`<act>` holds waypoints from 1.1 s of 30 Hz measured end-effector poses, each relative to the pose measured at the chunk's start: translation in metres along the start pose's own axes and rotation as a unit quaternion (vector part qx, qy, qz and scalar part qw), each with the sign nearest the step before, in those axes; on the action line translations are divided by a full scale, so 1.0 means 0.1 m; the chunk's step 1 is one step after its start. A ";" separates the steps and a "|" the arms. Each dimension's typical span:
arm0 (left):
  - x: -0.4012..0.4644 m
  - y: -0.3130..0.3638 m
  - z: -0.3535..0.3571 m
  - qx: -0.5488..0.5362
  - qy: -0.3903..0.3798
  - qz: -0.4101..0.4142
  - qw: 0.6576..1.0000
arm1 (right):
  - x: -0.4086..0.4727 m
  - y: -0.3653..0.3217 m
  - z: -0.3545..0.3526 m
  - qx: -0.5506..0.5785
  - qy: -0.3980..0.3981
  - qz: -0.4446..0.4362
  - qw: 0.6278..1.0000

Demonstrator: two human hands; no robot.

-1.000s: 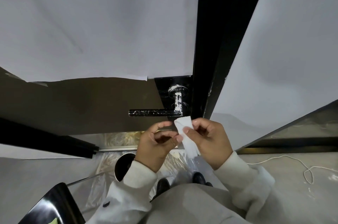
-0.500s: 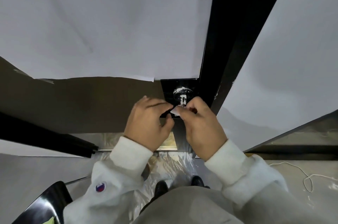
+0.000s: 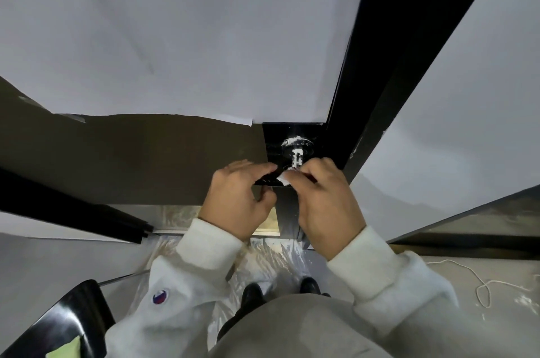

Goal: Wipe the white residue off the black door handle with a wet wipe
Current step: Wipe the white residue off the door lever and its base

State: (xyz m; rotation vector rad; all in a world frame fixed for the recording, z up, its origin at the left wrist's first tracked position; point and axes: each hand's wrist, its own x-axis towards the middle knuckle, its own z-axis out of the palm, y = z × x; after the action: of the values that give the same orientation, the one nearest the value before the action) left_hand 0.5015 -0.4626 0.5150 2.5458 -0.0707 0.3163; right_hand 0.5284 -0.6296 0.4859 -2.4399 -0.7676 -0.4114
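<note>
The black door handle (image 3: 297, 154) juts from the door, its round base and neck streaked with white residue. Only a short piece of its horizontal lever (image 3: 265, 180) shows between my hands. My right hand (image 3: 325, 199) pinches a folded white wet wipe (image 3: 285, 177) and presses it on the lever just below the neck. My left hand (image 3: 238, 196) curls over the lever's left part, its fingers on top, and hides most of that part.
The door (image 3: 131, 158) is brown below, with white paper (image 3: 175, 36) covering it above. A black door frame (image 3: 380, 50) rises to the right of the handle. Clear plastic sheeting (image 3: 263, 258) covers the floor. A black chair (image 3: 58, 325) stands at the lower left, a white cord (image 3: 482, 284) lies on the right.
A second ago both hands held the wipe below the handle. They rose to the lever: the left hand now covers it and the right hand presses the wipe on it.
</note>
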 end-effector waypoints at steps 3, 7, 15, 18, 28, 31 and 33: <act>0.00 0.00 -0.01 -0.012 -0.012 -0.028 0.999 | -0.05 -0.01 0.03 -0.001 -0.006 0.003 1.000; 0.02 0.01 -0.01 -0.010 -0.015 -0.040 0.999 | -0.28 0.08 -0.04 0.026 0.045 0.026 0.998; 0.00 0.02 -0.02 -0.019 -0.013 -0.018 1.000 | -0.40 0.03 0.13 0.104 0.085 0.047 0.990; 0.01 0.00 -0.01 -0.017 -0.006 -0.018 1.000 | -0.35 0.06 0.10 0.113 0.136 0.064 0.982; 0.00 -0.02 0.02 -0.028 -0.003 -0.021 0.999 | -0.27 -0.03 0.12 0.145 0.157 0.120 0.970; -0.01 -0.02 0.01 -0.015 -0.005 -0.012 1.000 | -0.27 -0.06 0.13 0.104 0.148 0.086 0.980; -0.01 -0.02 0.01 -0.016 -0.004 -0.011 1.000 | -0.37 -0.05 0.14 0.100 0.141 0.075 0.982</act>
State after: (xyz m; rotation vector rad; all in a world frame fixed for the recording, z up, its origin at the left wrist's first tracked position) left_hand 0.5007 -0.4612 0.5126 2.5151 -0.0510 0.2931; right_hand 0.4982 -0.6336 0.4606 -2.1734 -0.4759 -0.5777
